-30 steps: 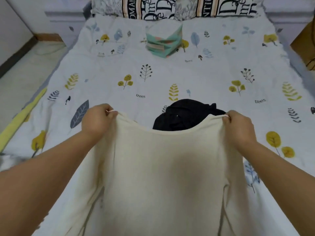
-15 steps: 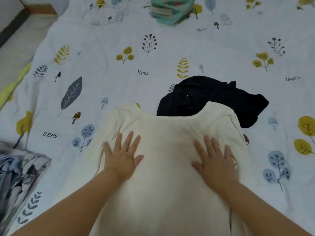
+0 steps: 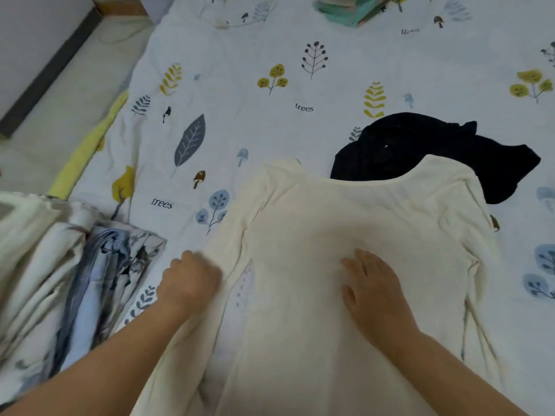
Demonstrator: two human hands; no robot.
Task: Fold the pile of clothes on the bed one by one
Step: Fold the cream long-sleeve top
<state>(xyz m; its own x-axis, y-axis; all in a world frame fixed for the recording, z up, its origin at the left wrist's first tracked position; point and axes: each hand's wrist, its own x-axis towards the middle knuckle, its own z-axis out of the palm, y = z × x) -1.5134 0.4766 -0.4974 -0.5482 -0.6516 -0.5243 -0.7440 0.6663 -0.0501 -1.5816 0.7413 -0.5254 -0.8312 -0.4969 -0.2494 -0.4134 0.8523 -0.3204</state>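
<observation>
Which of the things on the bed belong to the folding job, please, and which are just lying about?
Part of the job:
- cream top, spread flat
- left hand, gripping its left sleeve
- right hand, resting flat on it
- dark garment, unfolded, partly under the cream top

Just lying about:
- patterned quilt
- printed bedsheet
- teal bundle

Bed sheet (image 3: 345, 70), white w/ leaf, tree & mushroom print and the word "trees", covers most of the view. Folded teal bundle (image 3: 350, 10) at top edge, partly cut off. Yellow strip (image 3: 90, 142) runs along the sheet's left edge. Beyond it, pale floor (image 3: 75, 70), dark baseboard (image 3: 51, 70) & grey wall (image 3: 27, 34), upper left.
</observation>
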